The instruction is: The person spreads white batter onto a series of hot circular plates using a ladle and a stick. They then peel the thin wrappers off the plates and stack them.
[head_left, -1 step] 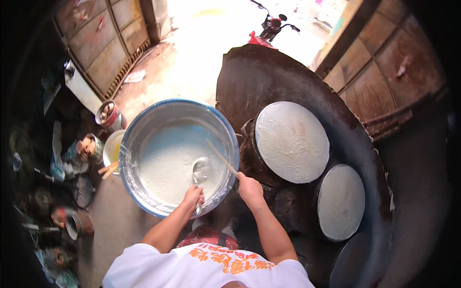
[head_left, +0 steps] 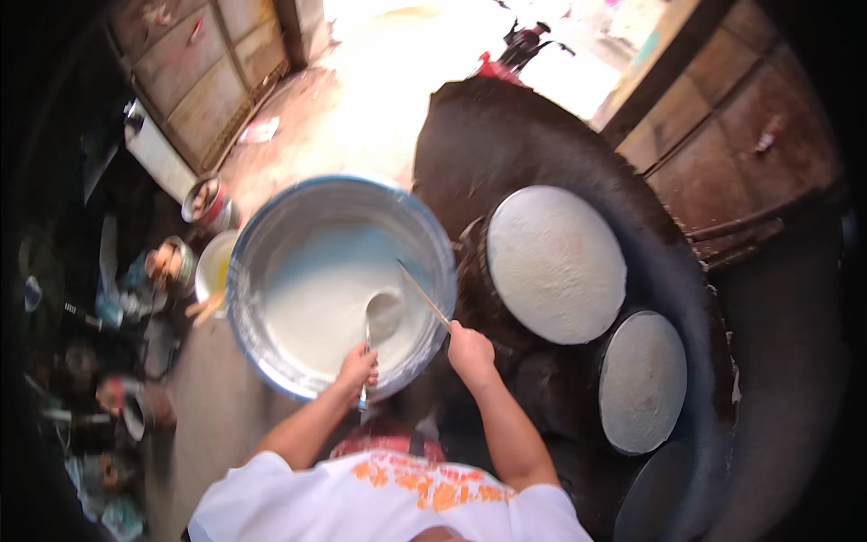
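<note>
A large blue-rimmed basin point(head_left: 282, 233) in front of me holds pale, runny batter point(head_left: 312, 327). My left hand point(head_left: 358, 366) is closed around the handle of a metal ladle point(head_left: 384, 316), its round bowl over or in the batter; I cannot tell how deep. At the basin's right rim, my right hand point(head_left: 471, 350) grips a thin wooden stick point(head_left: 423, 294) whose far end points up and left over the batter. To the right, one round griddle is covered by a pale layer of batter point(head_left: 557, 262). A smaller round of batter point(head_left: 643, 384) lies nearer me.
Both rounds sit in a dark, curved stove top point(head_left: 488, 135). A third dark griddle point(head_left: 664, 497) shows at lower right. Left of the basin stand a white bowl point(head_left: 213, 266) with wooden handles and cans point(head_left: 172, 264). A motorbike point(head_left: 528, 45) stands beyond the stove.
The ladle has shifted slightly within the basin, and my left hand has moved a little left with it. My right hand keeps its hold on the stick. The whole view has tilted slightly.
</note>
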Motion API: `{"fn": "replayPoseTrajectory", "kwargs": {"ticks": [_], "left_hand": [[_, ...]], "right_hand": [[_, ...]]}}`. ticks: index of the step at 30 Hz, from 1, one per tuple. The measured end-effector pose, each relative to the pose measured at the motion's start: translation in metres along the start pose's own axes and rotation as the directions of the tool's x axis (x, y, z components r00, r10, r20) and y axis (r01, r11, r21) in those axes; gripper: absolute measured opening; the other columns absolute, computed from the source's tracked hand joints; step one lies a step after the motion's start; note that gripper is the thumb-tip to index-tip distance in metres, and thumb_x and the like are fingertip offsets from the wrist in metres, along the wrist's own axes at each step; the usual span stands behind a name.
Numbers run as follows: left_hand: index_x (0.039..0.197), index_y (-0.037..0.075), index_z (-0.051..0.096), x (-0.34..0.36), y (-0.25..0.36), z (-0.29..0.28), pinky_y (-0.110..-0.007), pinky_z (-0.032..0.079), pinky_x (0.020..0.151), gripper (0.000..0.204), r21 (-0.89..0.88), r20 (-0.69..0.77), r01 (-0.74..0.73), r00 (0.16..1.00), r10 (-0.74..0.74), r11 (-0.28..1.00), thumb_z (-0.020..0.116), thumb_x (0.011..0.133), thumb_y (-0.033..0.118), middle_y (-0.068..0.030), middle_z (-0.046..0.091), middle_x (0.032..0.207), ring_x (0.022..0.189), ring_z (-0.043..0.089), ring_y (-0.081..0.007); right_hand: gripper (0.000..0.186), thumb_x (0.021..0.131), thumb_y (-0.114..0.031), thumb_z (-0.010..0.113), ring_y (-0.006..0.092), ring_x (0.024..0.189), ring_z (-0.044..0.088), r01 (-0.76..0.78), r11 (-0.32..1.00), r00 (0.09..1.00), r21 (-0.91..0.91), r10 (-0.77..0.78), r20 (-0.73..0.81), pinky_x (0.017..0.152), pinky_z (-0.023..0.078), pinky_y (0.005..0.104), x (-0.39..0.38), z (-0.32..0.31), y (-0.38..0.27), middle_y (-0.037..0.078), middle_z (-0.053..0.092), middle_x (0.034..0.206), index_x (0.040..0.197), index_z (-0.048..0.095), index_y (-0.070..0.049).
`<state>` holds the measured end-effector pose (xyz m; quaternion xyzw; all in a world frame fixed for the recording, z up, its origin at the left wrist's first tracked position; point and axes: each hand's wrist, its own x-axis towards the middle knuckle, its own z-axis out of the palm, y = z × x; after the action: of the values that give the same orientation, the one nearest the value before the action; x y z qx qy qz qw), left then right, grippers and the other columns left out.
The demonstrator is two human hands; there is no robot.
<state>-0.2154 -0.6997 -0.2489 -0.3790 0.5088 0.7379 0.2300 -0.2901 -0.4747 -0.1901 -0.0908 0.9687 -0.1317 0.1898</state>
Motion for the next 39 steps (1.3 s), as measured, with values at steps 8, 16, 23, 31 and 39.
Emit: {"fn": "replayPoseTrajectory", "kwargs": {"ticks": [8, 16, 23, 31, 39], "left_hand": [[0.147, 0.017, 0.024, 0.055, 0.049, -0.043, -0.028, 0.036, 0.037, 0.063, 0.066, 0.015, -0.092, 0.996, 0.091, 0.994, 0.048, 0.090, 0.005, -0.0017, 0.041, 0.063, 0.042, 0.038, -0.0116], [0.145, 0.023, 0.025, 0.088, 0.095, -0.059, -0.025, 0.033, 0.036, 0.062, 0.118, 0.136, 0.018, 0.990, -0.034, 0.993, 0.049, 0.090, 0.010, -0.0009, 0.041, 0.061, 0.042, 0.037, -0.0092], [0.135, 0.033, 0.031, 0.139, 0.059, -0.056, -0.020, 0.028, 0.035, 0.050, -0.366, 0.254, 0.227, 0.957, -0.137, 0.903, 0.047, 0.093, 0.011, 0.0031, 0.033, 0.060, 0.042, 0.031, -0.0061], [0.104, 0.028, 0.041, 0.090, 0.032, 0.037, -0.018, 0.029, 0.035, 0.018, -0.774, 0.303, 0.319, 0.945, -0.122, 0.547, 0.047, 0.095, 0.013, 0.0036, 0.034, 0.060, 0.043, 0.033, -0.0063], [0.110, 0.021, 0.055, -0.111, 0.125, 0.053, -0.019, 0.030, 0.034, 0.019, -0.701, 0.703, 0.542, 0.637, 0.317, 0.464, 0.040, 0.101, 0.026, 0.0024, 0.036, 0.064, 0.044, 0.036, -0.0053]], "right_hand": [[0.022, 0.090, -0.019, 0.045, 0.0396, 0.077, 0.065, -0.011, 1.000, 0.992, -0.015, 0.013, 0.122, 0.068, 0.051, 0.0507, -0.026, 0.012, -0.034, 0.022, 0.066, 0.081, 0.107, 0.058, -0.013], [0.022, 0.088, -0.016, 0.047, 0.0388, 0.067, 0.065, -0.017, 1.000, 0.999, 0.002, 0.018, -0.038, 0.060, 0.051, 0.0503, -0.019, -0.016, -0.045, 0.020, 0.065, 0.070, 0.107, 0.056, -0.008], [0.031, 0.089, -0.017, 0.048, 0.0417, 0.070, 0.064, -0.137, 0.986, 0.990, 0.094, 0.140, -0.020, 0.063, 0.049, 0.0536, -0.008, 0.007, -0.049, 0.023, 0.064, 0.074, 0.118, 0.057, -0.010], [0.031, 0.090, -0.016, 0.046, 0.0448, 0.088, 0.061, -0.091, 0.872, 0.995, 0.481, 0.062, 0.074, 0.079, 0.047, 0.0539, -0.053, 0.063, -0.042, 0.032, 0.062, 0.090, 0.117, 0.053, -0.003], [0.031, 0.098, -0.019, 0.044, 0.0077, 0.042, 0.041, -0.301, -0.064, 0.942, 0.952, -0.176, 0.286, 0.038, 0.034, 0.0214, -0.144, -0.044, -0.065, 0.000, 0.047, 0.058, 0.128, 0.046, -0.011]]}}
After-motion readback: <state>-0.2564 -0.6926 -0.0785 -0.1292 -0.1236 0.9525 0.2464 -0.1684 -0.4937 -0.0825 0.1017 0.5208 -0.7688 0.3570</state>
